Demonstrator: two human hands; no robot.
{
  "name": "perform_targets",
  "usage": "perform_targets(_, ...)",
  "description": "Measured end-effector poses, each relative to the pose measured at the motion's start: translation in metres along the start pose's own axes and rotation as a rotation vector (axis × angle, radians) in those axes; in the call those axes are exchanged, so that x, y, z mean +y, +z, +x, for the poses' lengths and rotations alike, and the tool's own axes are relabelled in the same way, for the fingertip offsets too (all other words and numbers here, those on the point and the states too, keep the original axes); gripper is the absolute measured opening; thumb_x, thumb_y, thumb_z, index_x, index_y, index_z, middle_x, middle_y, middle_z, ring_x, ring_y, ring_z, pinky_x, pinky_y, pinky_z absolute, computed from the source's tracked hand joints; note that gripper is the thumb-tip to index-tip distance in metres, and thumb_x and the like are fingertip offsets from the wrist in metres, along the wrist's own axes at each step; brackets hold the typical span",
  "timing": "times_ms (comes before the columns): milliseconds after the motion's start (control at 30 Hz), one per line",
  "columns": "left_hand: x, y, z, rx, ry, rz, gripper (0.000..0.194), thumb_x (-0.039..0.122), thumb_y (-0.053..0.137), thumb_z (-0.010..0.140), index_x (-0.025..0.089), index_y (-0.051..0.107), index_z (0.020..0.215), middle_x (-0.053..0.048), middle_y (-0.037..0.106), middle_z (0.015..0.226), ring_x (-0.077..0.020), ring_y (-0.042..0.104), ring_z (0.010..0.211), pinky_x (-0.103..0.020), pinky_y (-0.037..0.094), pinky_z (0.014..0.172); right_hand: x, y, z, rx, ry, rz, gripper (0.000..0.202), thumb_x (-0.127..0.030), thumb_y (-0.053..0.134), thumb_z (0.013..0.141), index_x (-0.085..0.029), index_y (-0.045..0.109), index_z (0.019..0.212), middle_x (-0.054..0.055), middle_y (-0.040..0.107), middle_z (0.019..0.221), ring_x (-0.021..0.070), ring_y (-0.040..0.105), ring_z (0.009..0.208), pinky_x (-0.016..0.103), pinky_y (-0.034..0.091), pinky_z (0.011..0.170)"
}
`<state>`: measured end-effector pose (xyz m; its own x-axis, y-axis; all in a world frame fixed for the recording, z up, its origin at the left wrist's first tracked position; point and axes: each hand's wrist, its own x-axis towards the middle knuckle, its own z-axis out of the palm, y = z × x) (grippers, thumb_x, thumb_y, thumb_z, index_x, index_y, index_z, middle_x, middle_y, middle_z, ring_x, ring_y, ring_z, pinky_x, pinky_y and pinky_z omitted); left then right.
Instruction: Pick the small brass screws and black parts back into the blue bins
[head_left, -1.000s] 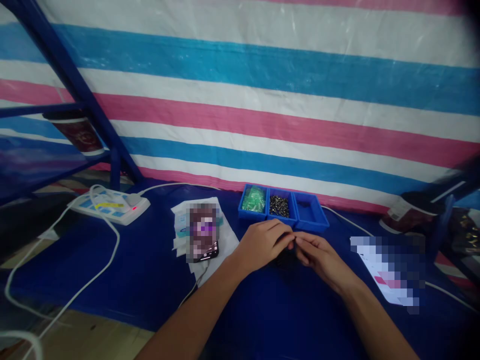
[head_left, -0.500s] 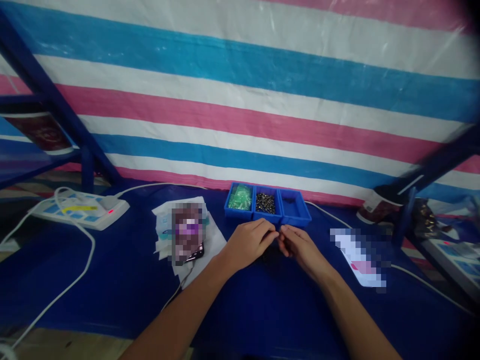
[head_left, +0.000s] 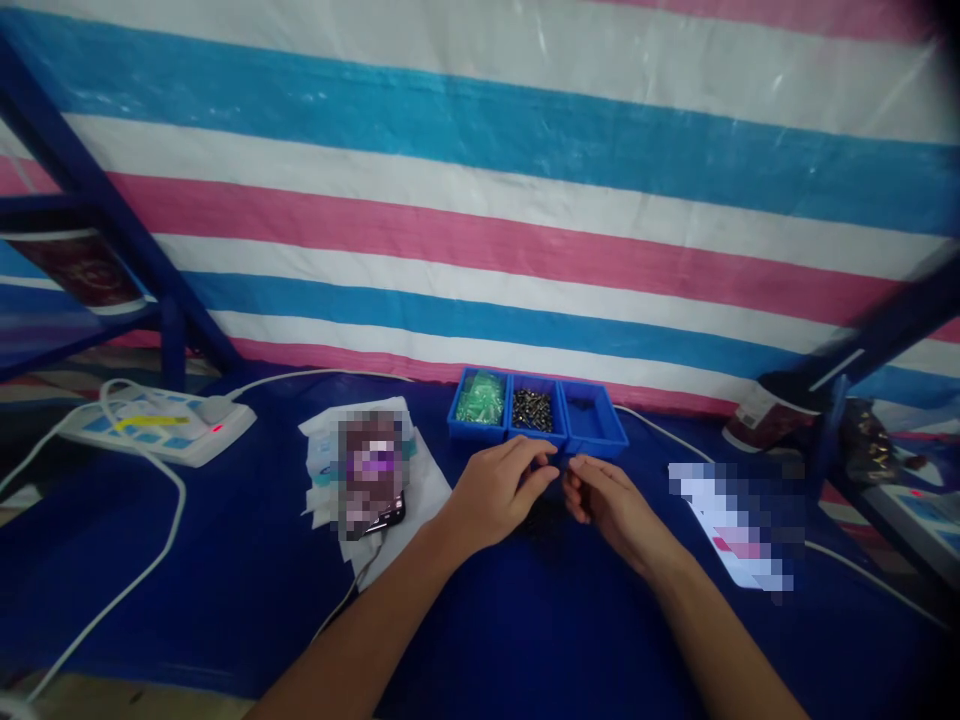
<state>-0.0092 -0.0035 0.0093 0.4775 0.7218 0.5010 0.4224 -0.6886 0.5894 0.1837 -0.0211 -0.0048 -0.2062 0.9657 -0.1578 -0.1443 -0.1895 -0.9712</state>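
My left hand is just in front of the blue bins, its thumb and forefinger apart with nothing visible between them. Close by on the right, my right hand has its fingers pinched together; whatever they hold is too small to make out. A blue bin of green pieces, one of small metal parts and a third blue bin with a few dark bits stand in a row beyond my hands. Dark small pieces lie on the blue table below them.
A phone rests on white paper at the left, near a power strip with cables. A lit, blurred screen lies at the right, by a dark red cup. Another cup stands at the far left.
My hands have moved slightly apart. The left thumb and forefinger have opened, while the right fingers remain together. The view has shifted a little.
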Motion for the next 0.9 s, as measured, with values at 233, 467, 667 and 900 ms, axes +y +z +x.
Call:
perform_targets(233,-0.005,-0.006,0.003,0.095,-0.096,0.147,0.023,0.028,0.042,0.099,0.020,0.063,0.106,-0.004,0.068,0.096,-0.0172,0.064,0.087,-0.033,0.050,0.082,0.016,-0.020,0.019,0.441,-0.142,-0.280,0.040,-0.054,0.067,0.077,-0.025,0.046,0.093,-0.009,0.049,0.060,0.0092,0.039,0.041,0.023,0.026,0.042)
perform_targets(467,-0.018,-0.005,0.003,0.078,-0.229,0.324,0.022,0.022,0.043,0.096,0.023,0.062,0.108,-0.002,0.069,0.106,-0.0191,0.065,0.094,-0.033,0.051,0.084,0.017,-0.001,0.008,0.061,-0.396,-0.950,0.022,-0.022,0.050,0.090,-0.023,0.068,0.103,0.005,0.067,0.095,0.0178,0.061,0.080,0.031,0.045,0.072)
perform_targets(667,-0.022,-0.006,0.001,0.022,-0.279,0.367,0.023,0.023,0.042,0.097,0.024,0.063,0.106,-0.003,0.069,0.105,-0.0205,0.066,0.095,-0.033,0.050,0.082,0.018,0.008,0.007,0.033,-0.386,-1.058,0.020,-0.023,0.056,0.088,-0.023,0.070,0.102,0.004,0.068,0.093,0.0203,0.061,0.087,0.033,0.045,0.079)
perform_targets(900,-0.010,-0.006,0.002,0.064,-0.297,0.485,0.021,0.032,0.047,0.095,0.021,0.064,0.098,-0.006,0.070,0.095,-0.0234,0.064,0.086,-0.043,0.047,0.087,0.014,0.009,0.007,0.089,-0.417,-1.022,0.014,-0.025,0.052,0.091,-0.021,0.065,0.087,0.003,0.067,0.085,0.0198,0.060,0.079,0.032,0.044,0.073)
